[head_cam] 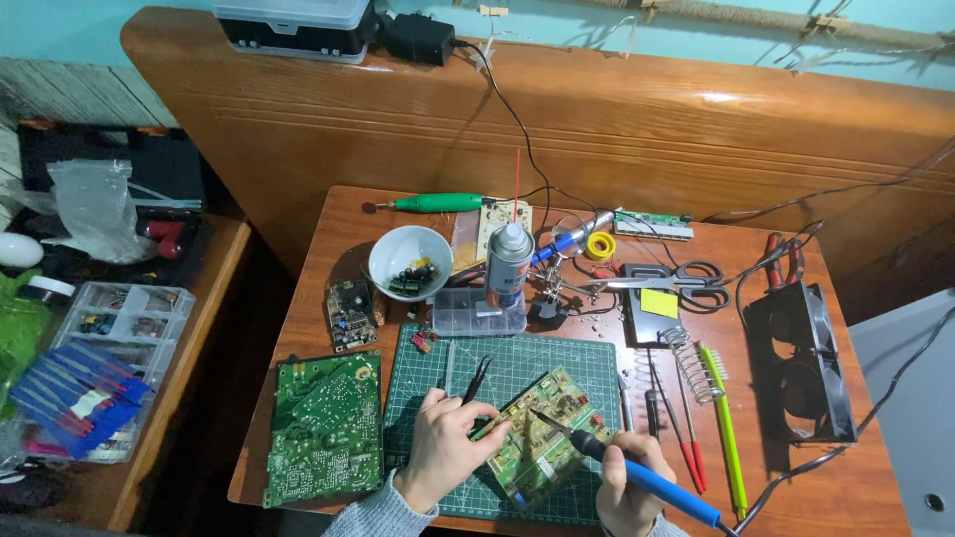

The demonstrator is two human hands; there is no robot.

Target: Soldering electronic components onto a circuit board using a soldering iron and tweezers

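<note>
Left hand (443,447) rests on the green cutting mat (577,363), fingers curled, pinning the near-left edge of a green circuit board (542,433) and gripping black tweezers (477,380) that stick up past the knuckles. Right hand (629,487) is closed around the blue handle of a soldering iron (637,472); the tip sits on or just above the middle of the board, can't tell which. Board lies tilted on the mat, between both hands.

Around it: larger green circuit board (325,428) just left of the mat, small dark board (350,314) above that. White bowl (410,261) with small parts, spray can (508,264) standing on a clear plastic box (477,313), scissors (667,283), coil-spring iron stand (691,363), yellow-green and red tools right of the mat, black dual fan (801,363) at the table's right edge. Parts organizers on the side table to the left.
</note>
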